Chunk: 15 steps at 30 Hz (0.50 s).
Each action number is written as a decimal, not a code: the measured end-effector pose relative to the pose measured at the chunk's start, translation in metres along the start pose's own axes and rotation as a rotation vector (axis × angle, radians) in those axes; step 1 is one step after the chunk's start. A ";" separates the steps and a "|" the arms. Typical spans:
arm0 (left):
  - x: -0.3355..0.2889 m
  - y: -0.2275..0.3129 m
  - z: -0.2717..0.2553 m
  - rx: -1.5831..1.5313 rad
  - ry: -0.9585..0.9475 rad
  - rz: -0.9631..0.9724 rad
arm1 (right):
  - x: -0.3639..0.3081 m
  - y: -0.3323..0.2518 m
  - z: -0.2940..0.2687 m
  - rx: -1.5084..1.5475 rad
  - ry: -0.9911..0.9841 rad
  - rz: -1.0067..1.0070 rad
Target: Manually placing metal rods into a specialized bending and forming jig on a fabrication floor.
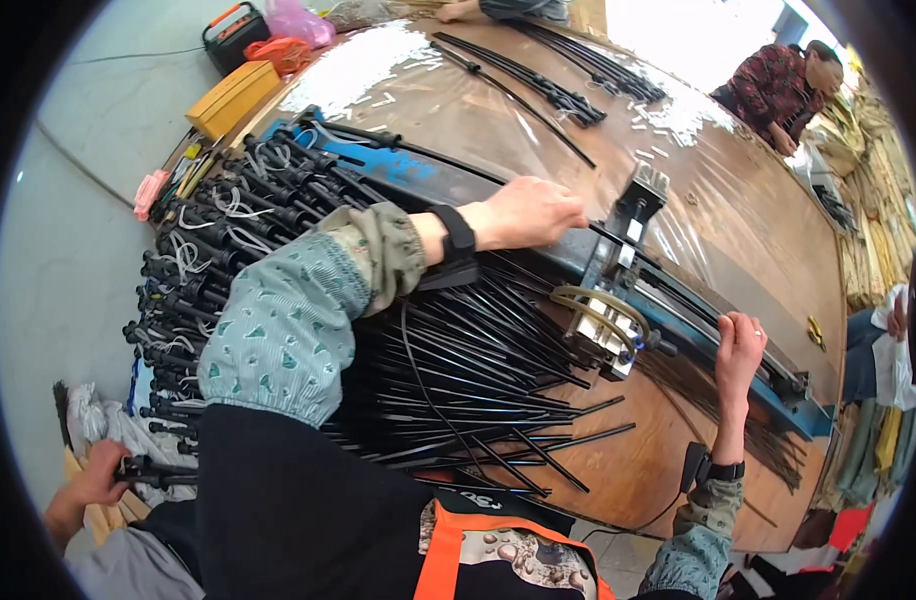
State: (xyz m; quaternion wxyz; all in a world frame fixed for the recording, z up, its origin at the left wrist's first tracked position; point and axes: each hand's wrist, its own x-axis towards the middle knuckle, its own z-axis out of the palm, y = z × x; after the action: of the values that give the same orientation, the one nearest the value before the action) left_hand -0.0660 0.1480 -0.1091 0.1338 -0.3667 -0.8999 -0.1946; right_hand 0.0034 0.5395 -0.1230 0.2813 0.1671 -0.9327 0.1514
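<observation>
A blue bench fixture (578,275) with a long rail crosses the wooden table diagonally, with a metal clamp block and pneumatic cylinder (606,335) mounted over it. A long black rod (443,158) with a fitting at its far-left end lies along the rail. My left hand (533,212) is closed round this rod, just left of the clamp; its fingers partly hide it. Farther right, my right hand (740,347) is held closed at the near side of the rail, beside thin rods; what its fingers hold is hidden. Many black rods (458,370) lie piled in front of the fixture.
Black fittings with white ties (218,240) crowd the left edge. More black rods (518,75) and small white tubes (378,62) lie at the back. A yellow box (233,100) stands far left. Other people are nearby: one person (793,90) far right, another's hand (100,475) lower left.
</observation>
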 end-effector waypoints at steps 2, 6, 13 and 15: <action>-0.001 -0.004 0.004 -0.050 0.069 0.069 | -0.006 0.003 -0.006 -0.017 -0.010 0.012; -0.003 -0.008 -0.001 -0.001 0.012 -0.008 | 0.001 -0.021 -0.001 -0.063 0.106 -0.053; 0.012 0.009 -0.001 0.072 -0.100 -0.127 | -0.049 -0.068 -0.013 0.098 -0.032 -0.084; 0.011 0.011 -0.001 0.112 -0.133 -0.139 | -0.050 -0.073 -0.009 0.121 -0.030 -0.083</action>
State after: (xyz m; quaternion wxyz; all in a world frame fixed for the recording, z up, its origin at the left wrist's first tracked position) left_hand -0.0658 0.1616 -0.1010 0.0804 -0.3075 -0.9394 -0.1283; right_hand 0.0753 0.4886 -0.1310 0.2626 0.2244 -0.9184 0.1930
